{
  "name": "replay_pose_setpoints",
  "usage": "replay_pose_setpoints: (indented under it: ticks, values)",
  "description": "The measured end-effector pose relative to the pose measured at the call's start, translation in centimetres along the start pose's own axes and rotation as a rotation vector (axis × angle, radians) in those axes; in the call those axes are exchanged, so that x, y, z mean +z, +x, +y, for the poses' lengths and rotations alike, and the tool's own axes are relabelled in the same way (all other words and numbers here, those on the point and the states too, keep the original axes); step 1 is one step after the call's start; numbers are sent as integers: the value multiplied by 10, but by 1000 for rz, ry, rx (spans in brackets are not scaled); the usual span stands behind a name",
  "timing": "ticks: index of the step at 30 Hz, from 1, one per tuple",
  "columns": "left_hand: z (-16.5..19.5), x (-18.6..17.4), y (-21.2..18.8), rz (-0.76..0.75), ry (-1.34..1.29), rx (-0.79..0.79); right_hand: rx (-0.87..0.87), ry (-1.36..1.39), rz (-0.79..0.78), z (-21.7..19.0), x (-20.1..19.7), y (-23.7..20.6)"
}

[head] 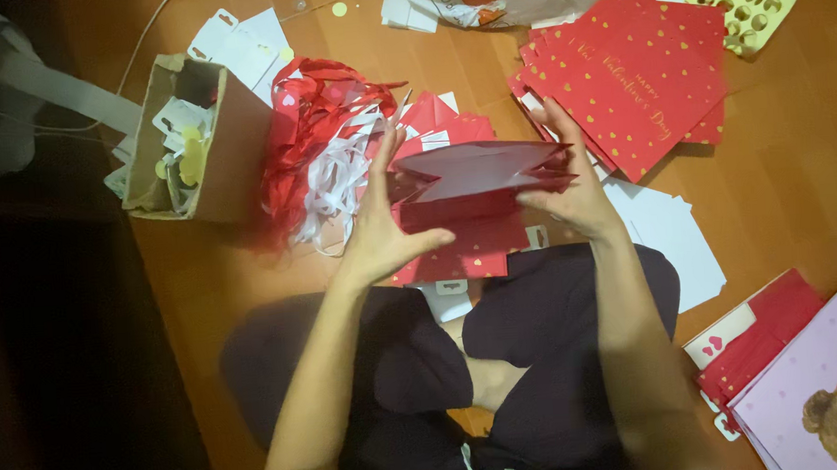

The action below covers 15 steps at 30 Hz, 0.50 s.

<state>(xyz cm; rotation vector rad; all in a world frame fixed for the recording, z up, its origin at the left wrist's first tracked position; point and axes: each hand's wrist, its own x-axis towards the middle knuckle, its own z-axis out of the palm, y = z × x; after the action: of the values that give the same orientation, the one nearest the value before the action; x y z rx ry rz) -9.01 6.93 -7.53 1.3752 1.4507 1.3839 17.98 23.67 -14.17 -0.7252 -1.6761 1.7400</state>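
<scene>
Two bare hands meet above the crossed legs (502, 336) of a person seated on a wooden floor (783, 174), with a red paper gift bag (469, 188) held between them. The bag's long axis runs left to right, its opened mouth facing up toward the camera and its side folds tucked inward at each end. The left hand (379, 223) presses flat against the bag's left end, thumb laid along the near face and fingers raised; the right hand (570, 182) braces the right end with fingers spread. Neither hand curls shut around the bag, and both stand equally close to it. How far the fingers reach behind the bag is hidden by the paper. Beyond the left hand lies a heap of red and white ribbon (331, 144), then a brown cardboard box (195, 137) tipped on its side. Beyond the right hand sits a stack of flat red bags (636, 67), white card sheets (670, 234) beside it. At lower right, a pink bag with a bear picture (825, 384) is cut off by the frame. The left margin is too dark to read.
</scene>
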Motion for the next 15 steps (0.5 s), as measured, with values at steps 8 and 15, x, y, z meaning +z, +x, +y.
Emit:
replay_pose_setpoints:
  ticks: [8, 15]
  values:
    - [-61, 5, 21, -94, 172, -181, 118, -127, -35, 30, 9, 15]
    - [-94, 8, 13, -138, -21, -265, 387, -251, -62, 41, 11, 17]
